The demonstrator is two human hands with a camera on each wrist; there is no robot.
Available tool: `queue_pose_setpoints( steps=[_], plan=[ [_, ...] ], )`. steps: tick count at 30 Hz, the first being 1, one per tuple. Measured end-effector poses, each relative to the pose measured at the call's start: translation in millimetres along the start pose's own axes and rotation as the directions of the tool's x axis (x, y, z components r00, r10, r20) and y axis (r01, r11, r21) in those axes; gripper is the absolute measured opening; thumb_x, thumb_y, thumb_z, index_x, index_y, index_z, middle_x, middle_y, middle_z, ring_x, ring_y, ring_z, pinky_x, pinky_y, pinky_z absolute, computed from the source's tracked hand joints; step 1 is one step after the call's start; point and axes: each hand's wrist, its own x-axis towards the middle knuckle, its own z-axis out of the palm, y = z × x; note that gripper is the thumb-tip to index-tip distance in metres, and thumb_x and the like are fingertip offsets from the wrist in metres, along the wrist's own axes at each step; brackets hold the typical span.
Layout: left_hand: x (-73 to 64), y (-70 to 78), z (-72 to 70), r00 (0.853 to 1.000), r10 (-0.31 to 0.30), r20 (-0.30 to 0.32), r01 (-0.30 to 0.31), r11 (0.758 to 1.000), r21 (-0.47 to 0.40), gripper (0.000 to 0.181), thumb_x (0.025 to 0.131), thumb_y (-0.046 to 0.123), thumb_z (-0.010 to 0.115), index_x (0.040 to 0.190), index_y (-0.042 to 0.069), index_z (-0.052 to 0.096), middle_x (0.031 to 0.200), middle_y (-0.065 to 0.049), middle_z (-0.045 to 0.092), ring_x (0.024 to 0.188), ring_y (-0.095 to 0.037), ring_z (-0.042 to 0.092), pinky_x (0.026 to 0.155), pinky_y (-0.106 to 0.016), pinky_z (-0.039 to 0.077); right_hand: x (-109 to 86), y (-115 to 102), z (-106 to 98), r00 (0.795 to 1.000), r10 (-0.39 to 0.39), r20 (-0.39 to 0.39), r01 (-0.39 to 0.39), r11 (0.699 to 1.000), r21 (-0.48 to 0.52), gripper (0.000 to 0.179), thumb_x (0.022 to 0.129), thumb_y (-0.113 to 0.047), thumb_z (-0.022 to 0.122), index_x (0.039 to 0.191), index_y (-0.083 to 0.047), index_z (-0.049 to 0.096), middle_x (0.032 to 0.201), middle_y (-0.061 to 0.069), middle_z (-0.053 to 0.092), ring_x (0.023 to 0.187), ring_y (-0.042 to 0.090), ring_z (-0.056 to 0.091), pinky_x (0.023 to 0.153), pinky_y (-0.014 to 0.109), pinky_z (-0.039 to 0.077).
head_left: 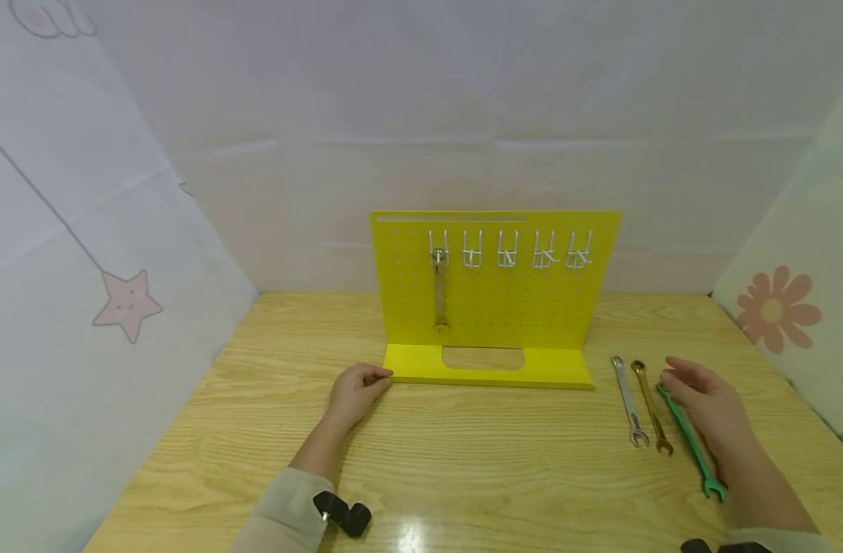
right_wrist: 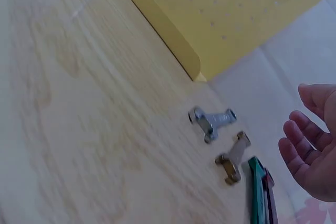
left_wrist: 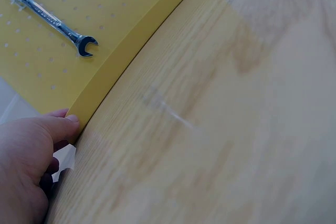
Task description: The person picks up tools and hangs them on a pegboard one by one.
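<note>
At the left front corner of a yellow pegboard stand (head_left: pixel 552 366), my left hand (head_left: pixel 355 393) pinches the base edge between thumb and fingers. A silver combination wrench (left_wrist: pixel 52 19) hangs from the leftmost hook, its open end down. Over on the right, my right hand (head_left: pixel 715 411) hovers beside and partly over a green wrench (head_left: pixel 691 442), fingers loosely bent and holding nothing. To the left of the green one lie a gold wrench (head_left: pixel 651 407) and another silver wrench (head_left: pixel 627 399). The right wrist view also shows a dark red wrench (right_wrist: pixel 271 198), mostly hidden by my hand in the head view.
Several white wire hooks (head_left: pixel 507 253) line the upper part of the board. Everything stands on a wood-grain table (head_left: pixel 462 461). Behind it hangs a pale cloth backdrop (head_left: pixel 310 192), with printed side cloths at left and right.
</note>
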Motion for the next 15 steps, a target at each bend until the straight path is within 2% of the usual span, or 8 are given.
queue_pose_setpoints(
  steps=[4, 5, 8, 10, 12, 15],
  plan=[
    [-0.4, 0.2, 0.2, 1.000, 0.000, -0.001, 0.000, 1.000, 0.004, 0.013, 0.090, 0.018, 0.072, 0.101, 0.014, 0.077, 0.106, -0.005, 0.071, 0.097, -0.022, 0.063, 0.088, -0.041, 0.051, -2.8, 11.0, -10.2, 1.000, 0.020, -0.005, -0.020, 1.000, -0.014, 0.060, 0.099, -0.042, 0.055, 0.149, -0.014, 0.042, 0.102, -0.041, 0.049, 0.087, -0.020, 0.052, 0.071, 0.009, 0.049],
    [-0.5, 0.3, 0.2, 1.000, 0.000, -0.001, 0.000, 1.000, 0.004, 0.013, 0.090, 0.018, 0.072, 0.101, 0.014, 0.077, 0.106, -0.005, 0.071, 0.098, -0.022, 0.063, 0.088, -0.041, 0.051, -3.3, 13.3, -12.6, 0.999, 0.034, 0.001, -0.034, 0.999, 0.021, 0.055, 0.098, -0.041, 0.056, 0.147, -0.019, 0.045, 0.101, -0.041, 0.050, 0.087, -0.019, 0.053, 0.071, 0.008, 0.050],
    [-0.6, 0.4, -0.1, 1.000, 0.002, 0.001, -0.002, 1.000, 0.005, 0.013, 0.090, 0.018, 0.072, 0.101, 0.014, 0.077, 0.106, -0.005, 0.070, 0.099, -0.023, 0.063, 0.089, -0.042, 0.051, -6.4, 17.6, -18.8, 0.997, 0.071, 0.019, -0.072, 0.996, 0.059, 0.052, 0.099, -0.040, 0.056, 0.146, -0.021, 0.046, 0.100, -0.042, 0.049, 0.086, -0.019, 0.054, 0.071, 0.009, 0.051],
    [-0.4, -0.1, 0.0, 1.000, 0.008, 0.003, -0.008, 1.000, 0.008, 0.013, 0.090, 0.018, 0.071, 0.101, 0.014, 0.077, 0.107, -0.005, 0.070, 0.100, -0.023, 0.063, 0.090, -0.043, 0.051, -7.7, 20.1, -22.9, 0.995, 0.097, 0.016, -0.098, 0.995, 0.029, 0.053, 0.099, -0.042, 0.055, 0.146, -0.020, 0.046, 0.096, -0.044, 0.047, 0.083, -0.018, 0.054, 0.068, 0.011, 0.050],
    [-0.3, -0.1, -0.2, 1.000, 0.007, 0.003, -0.007, 1.000, 0.008, 0.013, 0.090, 0.018, 0.071, 0.101, 0.015, 0.077, 0.107, -0.005, 0.070, 0.100, -0.023, 0.063, 0.090, -0.043, 0.051, -9.0, 23.1, -26.5, 0.993, 0.115, 0.005, -0.115, 0.993, -0.029, 0.061, 0.099, -0.044, 0.054, 0.149, -0.013, 0.042, 0.093, -0.044, 0.046, 0.081, -0.018, 0.053, 0.067, 0.012, 0.050],
    [-0.3, -0.5, 0.3, 1.000, 0.003, 0.002, -0.003, 1.000, 0.007, 0.012, 0.090, 0.018, 0.071, 0.101, 0.015, 0.077, 0.107, -0.005, 0.070, 0.100, -0.023, 0.062, 0.090, -0.043, 0.051, -9.7, 30.0, -30.5, 0.990, 0.139, -0.008, -0.139, 0.989, -0.052, 0.066, 0.099, -0.045, 0.054, 0.148, -0.004, 0.040, 0.088, -0.041, 0.048, 0.078, -0.014, 0.056, 0.066, 0.016, 0.053]
  ],
)
